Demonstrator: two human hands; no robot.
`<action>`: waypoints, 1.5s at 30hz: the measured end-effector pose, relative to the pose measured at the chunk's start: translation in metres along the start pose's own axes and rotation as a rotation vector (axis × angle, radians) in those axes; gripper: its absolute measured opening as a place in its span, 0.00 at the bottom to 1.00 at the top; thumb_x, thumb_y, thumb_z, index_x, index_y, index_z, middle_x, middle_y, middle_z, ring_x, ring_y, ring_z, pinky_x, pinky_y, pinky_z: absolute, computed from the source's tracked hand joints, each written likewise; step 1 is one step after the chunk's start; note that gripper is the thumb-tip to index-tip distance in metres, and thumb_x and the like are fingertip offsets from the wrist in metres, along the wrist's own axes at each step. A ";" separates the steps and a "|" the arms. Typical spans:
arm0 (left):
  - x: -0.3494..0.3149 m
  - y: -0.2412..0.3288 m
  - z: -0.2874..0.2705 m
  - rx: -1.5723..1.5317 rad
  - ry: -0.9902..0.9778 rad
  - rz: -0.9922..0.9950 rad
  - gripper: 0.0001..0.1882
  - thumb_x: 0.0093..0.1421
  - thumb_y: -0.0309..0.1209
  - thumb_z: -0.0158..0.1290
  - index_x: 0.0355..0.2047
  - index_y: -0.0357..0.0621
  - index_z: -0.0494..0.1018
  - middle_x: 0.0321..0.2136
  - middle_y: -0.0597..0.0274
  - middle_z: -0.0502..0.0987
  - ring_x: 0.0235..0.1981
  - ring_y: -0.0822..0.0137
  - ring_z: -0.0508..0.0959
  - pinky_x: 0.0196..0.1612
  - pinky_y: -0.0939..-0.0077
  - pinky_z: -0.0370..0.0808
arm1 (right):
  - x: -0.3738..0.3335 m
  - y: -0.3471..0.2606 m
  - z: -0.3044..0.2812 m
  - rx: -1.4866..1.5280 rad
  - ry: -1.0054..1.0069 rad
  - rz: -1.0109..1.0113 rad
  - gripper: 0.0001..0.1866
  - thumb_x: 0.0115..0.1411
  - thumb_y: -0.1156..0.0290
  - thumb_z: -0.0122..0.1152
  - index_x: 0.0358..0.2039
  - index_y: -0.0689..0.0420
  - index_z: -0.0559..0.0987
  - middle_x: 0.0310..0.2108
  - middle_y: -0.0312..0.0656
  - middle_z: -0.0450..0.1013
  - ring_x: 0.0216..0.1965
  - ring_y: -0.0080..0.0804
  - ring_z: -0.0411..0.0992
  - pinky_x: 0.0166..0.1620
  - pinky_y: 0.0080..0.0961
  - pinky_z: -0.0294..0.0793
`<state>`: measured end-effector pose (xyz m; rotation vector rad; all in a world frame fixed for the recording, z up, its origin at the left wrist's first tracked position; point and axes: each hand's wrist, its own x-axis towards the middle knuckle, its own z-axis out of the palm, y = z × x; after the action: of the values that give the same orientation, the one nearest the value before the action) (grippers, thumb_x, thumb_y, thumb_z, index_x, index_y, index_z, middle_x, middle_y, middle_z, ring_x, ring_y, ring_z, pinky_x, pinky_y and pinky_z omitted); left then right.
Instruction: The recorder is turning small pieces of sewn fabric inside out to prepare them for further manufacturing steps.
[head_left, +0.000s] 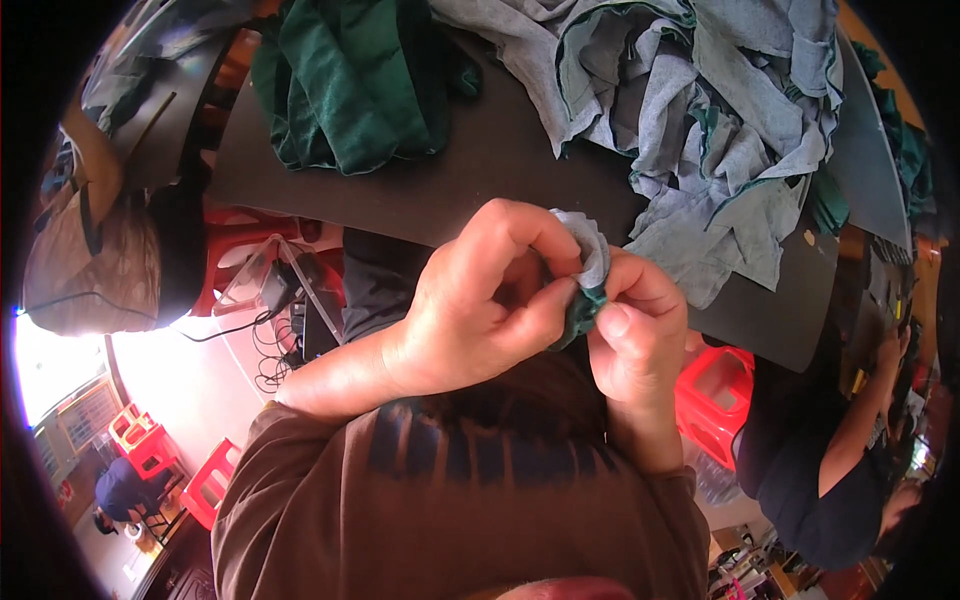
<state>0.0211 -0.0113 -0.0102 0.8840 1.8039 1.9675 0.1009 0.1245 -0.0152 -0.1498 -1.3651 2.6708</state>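
Both my hands meet close to my chest over the near edge of a dark table [480, 170]. Between them is a small bunched cloth piece [592, 262], pale grey-blue on top and dark green below. My left hand [480, 310] pinches it with thumb and curled fingers from the left. My right hand [640, 335] grips its other side, thumb pressed on the green part. My brown sleeves fill the lower part of the view.
A heap of grey-blue cloth pieces with green edges [710, 110] covers the table's far right. Dark green fabric [350, 80] lies piled at the far left. Red plastic stools [715, 400] stand below the table. A person in a dark shirt [830, 470] sits at the right, another person [90, 230] at the left.
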 end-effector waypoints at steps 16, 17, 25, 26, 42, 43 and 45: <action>0.002 -0.004 -0.009 -0.124 -0.107 0.198 0.12 0.51 0.13 0.50 0.36 0.37 0.69 0.27 0.59 0.70 0.25 0.69 0.70 0.27 0.79 0.67 | -0.002 -0.007 0.005 0.125 0.156 0.126 0.06 0.51 0.73 0.56 0.27 0.62 0.71 0.23 0.31 0.67 0.23 0.14 0.60 0.28 0.12 0.59; 0.004 -0.003 -0.013 0.035 -0.162 0.293 0.12 0.50 0.13 0.49 0.36 0.38 0.70 0.27 0.57 0.70 0.24 0.69 0.69 0.26 0.79 0.66 | -0.002 -0.005 0.004 0.142 0.153 0.117 0.06 0.51 0.73 0.56 0.28 0.62 0.71 0.23 0.31 0.67 0.23 0.14 0.60 0.28 0.12 0.59; -0.002 -0.010 -0.006 0.632 -0.054 0.523 0.22 0.38 0.13 0.53 0.38 0.38 0.74 0.24 0.58 0.71 0.22 0.65 0.72 0.22 0.75 0.69 | 0.006 0.003 -0.004 -1.191 0.177 -0.799 0.09 0.45 0.79 0.58 0.30 0.58 0.72 0.21 0.38 0.67 0.19 0.32 0.65 0.24 0.26 0.63; -0.003 -0.009 -0.005 0.626 -0.060 0.465 0.22 0.38 0.12 0.53 0.38 0.38 0.73 0.25 0.58 0.71 0.22 0.64 0.72 0.23 0.75 0.69 | 0.010 0.004 -0.007 -1.334 0.193 -0.948 0.10 0.44 0.79 0.59 0.31 0.58 0.73 0.23 0.37 0.69 0.20 0.34 0.66 0.25 0.29 0.64; -0.009 -0.002 -0.005 -0.184 -0.215 0.006 0.18 0.61 0.20 0.45 0.53 0.38 0.66 0.33 0.61 0.69 0.35 0.69 0.69 0.39 0.82 0.66 | -0.027 0.019 0.017 0.008 0.309 -0.024 0.12 0.63 0.65 0.48 0.39 0.61 0.70 0.36 0.36 0.66 0.32 0.20 0.64 0.37 0.16 0.63; -0.009 -0.002 -0.006 -0.188 -0.222 0.007 0.18 0.61 0.20 0.45 0.53 0.38 0.66 0.33 0.61 0.69 0.35 0.69 0.69 0.39 0.82 0.66 | -0.026 0.021 0.021 -0.088 0.252 -0.028 0.21 0.63 0.56 0.47 0.45 0.61 0.67 0.39 0.36 0.66 0.37 0.20 0.63 0.43 0.19 0.62; -0.012 0.000 -0.010 -0.208 -0.252 -0.027 0.18 0.62 0.21 0.44 0.53 0.39 0.65 0.38 0.60 0.70 0.39 0.68 0.69 0.44 0.80 0.66 | -0.020 0.022 0.015 -0.062 0.204 -0.064 0.26 0.61 0.51 0.48 0.48 0.62 0.65 0.41 0.36 0.65 0.39 0.20 0.62 0.45 0.20 0.61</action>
<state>0.0234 -0.0263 -0.0132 0.9834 1.4362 1.8889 0.1170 0.0960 -0.0240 -0.3677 -1.3646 2.4828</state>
